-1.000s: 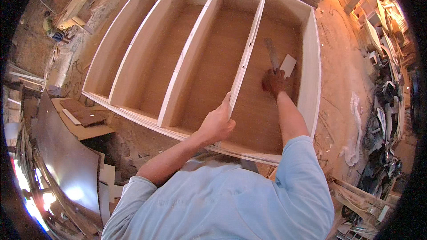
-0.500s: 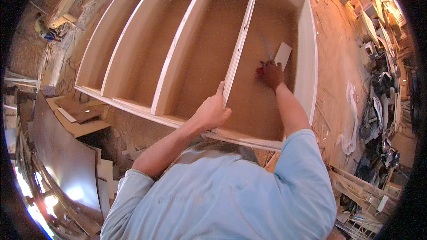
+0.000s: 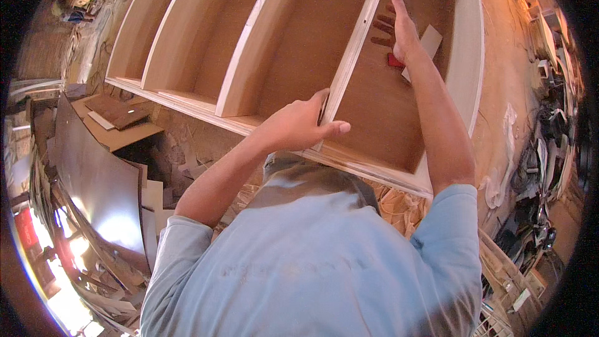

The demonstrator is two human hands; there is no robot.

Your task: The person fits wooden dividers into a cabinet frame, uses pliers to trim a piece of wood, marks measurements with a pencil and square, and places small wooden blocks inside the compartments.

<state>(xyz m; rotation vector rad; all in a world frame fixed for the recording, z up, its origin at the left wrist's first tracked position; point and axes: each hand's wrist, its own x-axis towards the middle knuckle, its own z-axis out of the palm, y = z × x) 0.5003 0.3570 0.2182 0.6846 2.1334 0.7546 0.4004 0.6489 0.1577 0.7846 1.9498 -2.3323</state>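
Note:
A wooden cabinet carcass lies before me, split by several upright dividers into long compartments with a brown back panel. My left hand grips the near end of the rightmost divider, thumb on its right side and fingers on its left. Over the right compartment my right hand is held empty, fingers spread and thumb pointing away from me. Just below that hand a small red object rests on the back panel; its kind is unclear. Beside it lies a pale flat strip of board, partly hidden by my right wrist.
At left stand a large dark glossy sheet and board offcuts. Along the right lie a clear plastic wrap and a dark heap of clutter. Another person is at the far left.
My right hand has let go of the red object, lifted and spread its fingers. My left hand has shifted from a pointing finger along the divider's edge to straddling it. The view has shifted.

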